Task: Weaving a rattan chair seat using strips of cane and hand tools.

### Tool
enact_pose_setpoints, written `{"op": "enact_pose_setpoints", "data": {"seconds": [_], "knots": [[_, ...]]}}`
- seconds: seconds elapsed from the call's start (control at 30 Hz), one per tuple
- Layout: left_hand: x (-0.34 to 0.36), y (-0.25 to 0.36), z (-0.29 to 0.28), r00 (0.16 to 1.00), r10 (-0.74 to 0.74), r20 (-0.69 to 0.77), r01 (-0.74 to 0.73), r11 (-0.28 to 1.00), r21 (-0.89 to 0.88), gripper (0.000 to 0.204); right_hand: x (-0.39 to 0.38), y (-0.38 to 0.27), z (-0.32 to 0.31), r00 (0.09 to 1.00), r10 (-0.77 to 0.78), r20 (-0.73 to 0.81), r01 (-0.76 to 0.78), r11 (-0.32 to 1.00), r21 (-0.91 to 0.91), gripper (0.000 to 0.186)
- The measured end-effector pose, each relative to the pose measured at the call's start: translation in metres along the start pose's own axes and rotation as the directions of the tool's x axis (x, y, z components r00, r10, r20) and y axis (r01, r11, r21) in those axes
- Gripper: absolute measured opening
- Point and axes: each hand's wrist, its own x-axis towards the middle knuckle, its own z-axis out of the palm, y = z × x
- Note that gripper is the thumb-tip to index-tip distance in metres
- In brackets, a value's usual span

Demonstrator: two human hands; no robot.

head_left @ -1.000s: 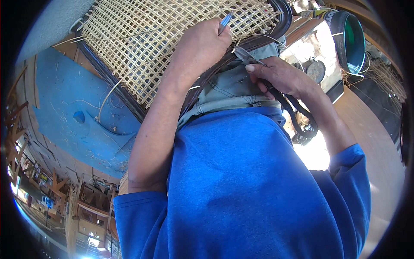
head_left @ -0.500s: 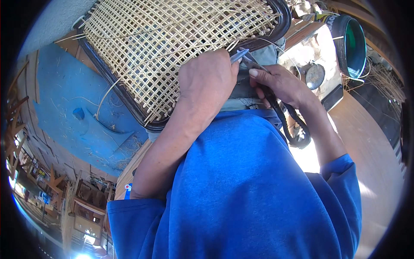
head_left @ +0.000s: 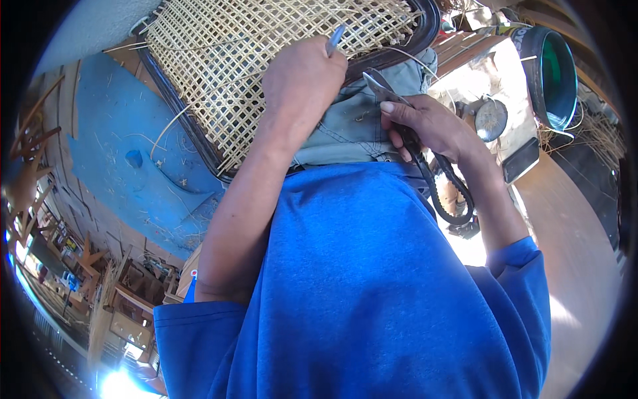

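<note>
A woven cane panel (head_left: 219, 73) in a dark curved wooden frame (head_left: 174, 106) lies across the top, over my lap. My left hand (head_left: 299, 83) is a fist above the panel's near right part. From it sticks a blue-grey pointed tool (head_left: 335, 40); the rest is hidden in the fist. Right of it, over my grey trousers (head_left: 362, 120), my right hand (head_left: 432, 126) grips a pair of scissors (head_left: 381, 86) by the black handles. Their metal blades point up and left, toward the frame's near edge, a short way from my left hand.
A blue sheet (head_left: 126, 159) with cane scraps lies at left. At right stand a dark bucket (head_left: 555, 76), green inside, and a round grey object (head_left: 490, 120). A black phone-like slab (head_left: 520, 159) rests by my right forearm. Loose cane strands (head_left: 591, 133) lie behind the bucket.
My left hand has moved up and left with the pointed tool, away from the scissors and over the cane panel. My right hand keeps hold of the scissors and has barely shifted.
</note>
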Motion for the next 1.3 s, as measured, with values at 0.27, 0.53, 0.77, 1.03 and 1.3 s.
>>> {"op": "enact_pose_setpoints", "data": {"seconds": [0.27, 0.53, 0.77, 1.03, 1.3], "knots": [[0.016, -0.02, 0.0, 0.982, 0.063, 0.179, -0.035, 0.987, -0.159, 0.03, 0.006, -0.018, -0.002, 0.999, 0.045, -0.009, -0.046, 0.994, -0.102, 0.046], [-0.009, -0.008, -0.003, 0.986, 0.055, 0.157, -0.051, 0.998, -0.031, 0.029, 0.011, -0.022, 0.0, 0.998, 0.042, -0.04, -0.049, 0.982, -0.183, 0.045], [-0.013, -0.006, 0.002, 0.992, 0.078, 0.098, -0.073, 0.996, -0.053, 0.023, 0.015, -0.027, 0.002, 0.996, 0.079, -0.033, -0.084, 0.968, -0.237, 0.045], [-0.011, -0.008, 0.005, 0.99, 0.086, 0.115, -0.085, 0.996, -0.008, 0.021, 0.014, -0.034, 0.008, 0.994, 0.07, -0.081, -0.091, 0.947, -0.307, 0.047], [-0.011, -0.007, 0.006, 0.989, 0.101, 0.11, -0.105, 0.994, 0.031, 0.021, 0.016, -0.029, 0.011, 0.992, 0.052, -0.111, -0.09, 0.923, -0.374, 0.044]]}}
